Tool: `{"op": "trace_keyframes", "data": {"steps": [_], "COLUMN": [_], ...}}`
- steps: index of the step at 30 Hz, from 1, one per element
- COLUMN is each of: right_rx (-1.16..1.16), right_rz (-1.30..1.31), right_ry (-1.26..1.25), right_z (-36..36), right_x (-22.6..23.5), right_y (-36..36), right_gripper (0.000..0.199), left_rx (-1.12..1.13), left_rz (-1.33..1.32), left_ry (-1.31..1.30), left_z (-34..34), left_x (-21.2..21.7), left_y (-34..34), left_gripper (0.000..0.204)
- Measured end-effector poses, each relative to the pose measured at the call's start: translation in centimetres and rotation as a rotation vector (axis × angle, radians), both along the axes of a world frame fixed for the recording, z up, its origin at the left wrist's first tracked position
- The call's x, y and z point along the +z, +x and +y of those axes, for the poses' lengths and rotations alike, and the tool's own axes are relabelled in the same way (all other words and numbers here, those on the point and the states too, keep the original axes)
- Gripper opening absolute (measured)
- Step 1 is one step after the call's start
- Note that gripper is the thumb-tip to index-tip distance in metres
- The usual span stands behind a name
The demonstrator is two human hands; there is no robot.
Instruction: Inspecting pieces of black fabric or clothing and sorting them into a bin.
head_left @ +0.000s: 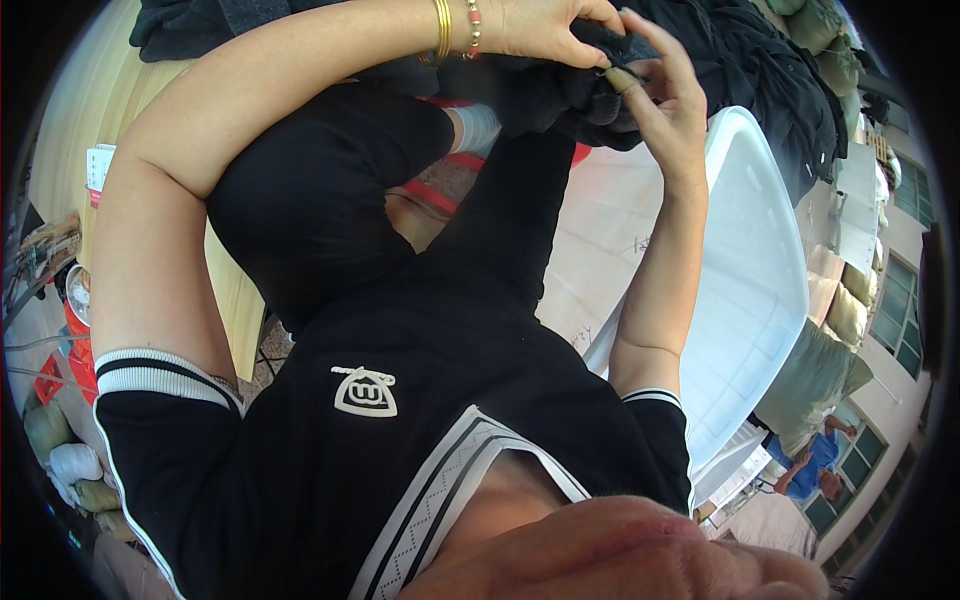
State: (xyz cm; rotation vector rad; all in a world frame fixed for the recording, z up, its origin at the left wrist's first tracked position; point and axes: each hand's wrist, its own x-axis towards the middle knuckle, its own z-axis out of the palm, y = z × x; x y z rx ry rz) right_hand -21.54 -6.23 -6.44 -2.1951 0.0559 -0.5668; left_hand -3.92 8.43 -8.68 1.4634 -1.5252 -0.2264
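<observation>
At the top of the head view, both hands meet over a piece of dark, thick cloth (585, 95) above my lap. My left hand (535, 28), with gold bangles and a beaded bracelet at the wrist, pinches the cloth's upper edge between thumb and fingers. Close against it, my right hand (668, 100) grips the same edge, its thumb tip almost touching the left thumb. The lower part of the cloth hangs in folds over my knees. Whether a small thing is held inside the fold cannot be made out.
A heap of black cloth (765, 85) lies beyond my right hand. Beside my right forearm stands a white plastic tub (755, 290). A pale wooden tabletop (85, 110) lies to the left. Stuffed sacks (75, 462) are stacked around; a person in blue (815, 468) is far right.
</observation>
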Motion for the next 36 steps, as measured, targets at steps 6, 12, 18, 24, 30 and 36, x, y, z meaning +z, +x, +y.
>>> {"op": "trace_keyframes", "data": {"steps": [6, 12, 18, 24, 30, 36], "right_rx": [0.061, 0.054, 0.042, -0.028, 0.012, 0.067], "right_rz": [0.160, 0.215, 0.263, 0.307, 0.324, 0.247], "right_ry": [0.272, 0.469, 0.527, 0.522, 0.506, 0.596], "right_z": [-0.8, -1.5, -1.8, -1.7, -1.8, -1.6], "right_x": [-0.3, -0.8, -0.9, -0.7, -0.9, -1.7], "right_y": [-0.1, -0.3, -0.2, -0.2, -0.2, -0.2], "right_gripper": [0.040, 0.026, 0.026, 0.027, 0.028, 0.026], "left_rx": [-0.044, -0.052, -0.101, -0.041, -0.046, -0.097], "left_rz": [0.079, 0.240, 0.288, 0.332, 0.359, 0.365], "left_ry": [0.128, 0.183, 0.325, 0.301, 0.326, 0.378], "left_z": [0.0, 0.1, 0.4, -0.1, 0.1, 0.5], "left_x": [0.2, 0.3, 1.1, 0.5, 0.5, 0.8], "left_y": [-0.5, -1.0, -1.2, -1.4, -1.4, -1.2], "left_gripper": [0.034, 0.028, 0.025, 0.025, 0.026, 0.023]}}
